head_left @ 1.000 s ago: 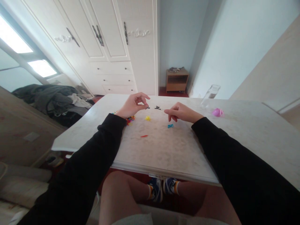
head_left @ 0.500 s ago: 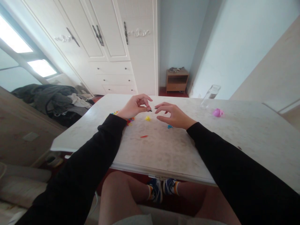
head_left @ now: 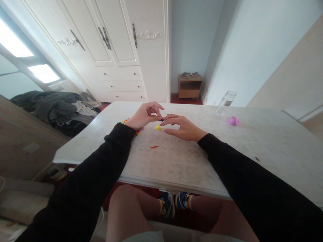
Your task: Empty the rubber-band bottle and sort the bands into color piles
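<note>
My left hand [head_left: 146, 114] is closed in a pinch, thumb and forefinger on a small black piece [head_left: 162, 120] with a loop-like outline, too small to name. My right hand [head_left: 183, 127] is open above the table, thumb apart from the other fingers. Its fingertips reach right up to the black piece; whether they touch it I cannot tell. Just beyond those fingers is a tiny dark speck [head_left: 168, 114]. Below the hands a small yellow piece [head_left: 157, 127] rests on the table. Partly behind my left wrist is a pile of small multicoloured pieces [head_left: 139, 130].
On the white table [head_left: 176, 164] lies a thin red piece [head_left: 154, 147]. A clear glass bottle [head_left: 225, 102] and a pink rounded thing [head_left: 234, 121] are at the right, with a brown fleck [head_left: 256, 159] nearer me. A white wardrobe [head_left: 153, 67] stands behind.
My right hand has moved left, bringing its fingertips to the black piece in my left hand. The blue piece on the table is now hidden behind my right hand.
</note>
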{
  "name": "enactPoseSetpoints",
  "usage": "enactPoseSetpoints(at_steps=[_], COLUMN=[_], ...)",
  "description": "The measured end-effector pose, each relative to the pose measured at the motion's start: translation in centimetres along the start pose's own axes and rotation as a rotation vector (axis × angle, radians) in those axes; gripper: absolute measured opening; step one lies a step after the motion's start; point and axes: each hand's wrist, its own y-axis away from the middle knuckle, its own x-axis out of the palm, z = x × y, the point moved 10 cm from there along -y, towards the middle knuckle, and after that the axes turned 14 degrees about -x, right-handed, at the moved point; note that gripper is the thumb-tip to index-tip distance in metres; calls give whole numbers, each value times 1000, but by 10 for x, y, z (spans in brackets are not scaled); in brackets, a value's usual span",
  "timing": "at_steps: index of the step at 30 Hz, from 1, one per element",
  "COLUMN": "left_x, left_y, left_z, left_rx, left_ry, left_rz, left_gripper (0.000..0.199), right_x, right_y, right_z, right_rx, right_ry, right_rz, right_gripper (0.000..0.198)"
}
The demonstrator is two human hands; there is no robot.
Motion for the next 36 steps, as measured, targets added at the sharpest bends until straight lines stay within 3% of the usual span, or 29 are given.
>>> enactPoseSetpoints(at_steps=[16,36], left_x=[3,-1], left_y=[0,-1], left_z=[6,3], left_rx=[-37,2], left_ry=[-5,38], left_rz=[42,25], left_gripper=[40,39], right_x=[-3,-3], right_y=[0,3], right_z=[-6,-12], right_rx=[90,121], right_ry=[-52,-31], right_rz=[-77,-70], right_gripper=[22,23])
